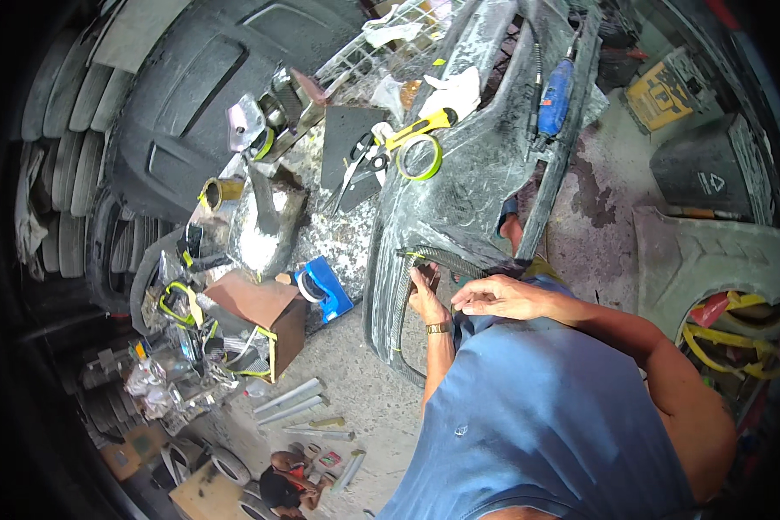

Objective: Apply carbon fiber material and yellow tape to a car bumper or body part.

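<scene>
Near the centre, my left hand [426, 299], with a watch [439, 328] on its wrist, is closed at the corner of a dark woven carbon-fibre frame [449, 257]. Bits of yellow-green tape stick to this curved frame. My right hand [500, 297] is just to the right, fingers stretched loosely toward the left one, with nothing visible in them. Beyond both hands lies a large scuffed grey moulded panel [442, 204]. On it rest a roll of yellow-green tape [419, 158], a yellow utility knife [420, 129] and a blue rotary tool [555, 98].
Scissors [355, 169] lie on the spattered worktop to the left. A blue tape dispenser [325, 290] and a brown cardboard box [273, 334] are nearer. A grey fender [711, 269] stands at right. Another person [283, 485] is low at the bottom left, beside metal strips [293, 400].
</scene>
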A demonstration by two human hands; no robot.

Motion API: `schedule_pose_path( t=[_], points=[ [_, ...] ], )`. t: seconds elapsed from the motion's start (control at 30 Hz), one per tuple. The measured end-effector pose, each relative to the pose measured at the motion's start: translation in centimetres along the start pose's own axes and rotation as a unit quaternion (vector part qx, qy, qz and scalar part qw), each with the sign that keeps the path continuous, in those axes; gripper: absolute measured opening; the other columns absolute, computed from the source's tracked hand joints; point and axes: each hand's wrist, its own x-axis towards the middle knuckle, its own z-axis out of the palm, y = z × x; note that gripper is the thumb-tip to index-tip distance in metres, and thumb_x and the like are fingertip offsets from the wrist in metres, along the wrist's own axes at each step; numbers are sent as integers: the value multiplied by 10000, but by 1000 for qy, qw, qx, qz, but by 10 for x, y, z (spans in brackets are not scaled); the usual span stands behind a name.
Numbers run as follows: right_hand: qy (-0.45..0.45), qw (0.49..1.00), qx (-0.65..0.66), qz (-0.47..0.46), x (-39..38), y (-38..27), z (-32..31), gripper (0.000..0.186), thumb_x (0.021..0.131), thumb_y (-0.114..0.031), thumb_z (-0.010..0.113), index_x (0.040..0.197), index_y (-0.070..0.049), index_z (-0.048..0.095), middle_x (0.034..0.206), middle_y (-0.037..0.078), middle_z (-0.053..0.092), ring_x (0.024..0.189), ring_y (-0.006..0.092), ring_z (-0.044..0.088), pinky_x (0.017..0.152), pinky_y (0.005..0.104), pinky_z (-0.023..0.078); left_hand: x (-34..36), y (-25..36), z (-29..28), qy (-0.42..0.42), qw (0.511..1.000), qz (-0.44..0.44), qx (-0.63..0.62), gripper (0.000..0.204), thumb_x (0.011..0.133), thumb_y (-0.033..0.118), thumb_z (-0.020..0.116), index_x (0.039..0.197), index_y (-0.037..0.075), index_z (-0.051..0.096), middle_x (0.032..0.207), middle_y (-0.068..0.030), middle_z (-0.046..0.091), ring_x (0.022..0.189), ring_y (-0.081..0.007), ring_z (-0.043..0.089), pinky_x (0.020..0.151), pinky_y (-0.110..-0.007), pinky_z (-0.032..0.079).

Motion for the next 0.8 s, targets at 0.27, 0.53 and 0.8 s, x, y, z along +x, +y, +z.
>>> schedule_pose_path(
  t=[0.27, 0.53, 0.8],
  points=[
    [-7, 998, 61, 28, 4, -4, 8, 287, 932, -145, 553, 1179, -1, 553, 1079, 79, 620, 1032, 128, 564, 897, 273, 434, -8, -15, -30, 20, 999, 3, -31, 616, 910, 544, 473, 1037, -53, 559, 961, -189, 661, 861, -232, 650, 776, -319, 531],
    [-39, 997, 47, 53, 10, -3, 16, 266, 925, -95, 545, 1172, 5, 555, 1130, 81, 616, 1034, 111, 561, 904, 259, 433, -32, -26, -73, 75, 991, -16, -112, 660, 907, 552, 457, 1080, -83, 509, 1025, -219, 641, 929, -263, 647, 821, -324, 526],
    [-70, 993, -14, 93, 20, -12, 28, 286, 920, -148, 559, 1160, 7, 565, 1099, 49, 626, 954, 84, 554, 838, 238, 438, -48, -40, -97, 125, 970, -15, -209, 720, 886, 594, 448, 1095, -94, 482, 1038, -226, 632, 955, -277, 636, 843, -334, 515]
  ],
)
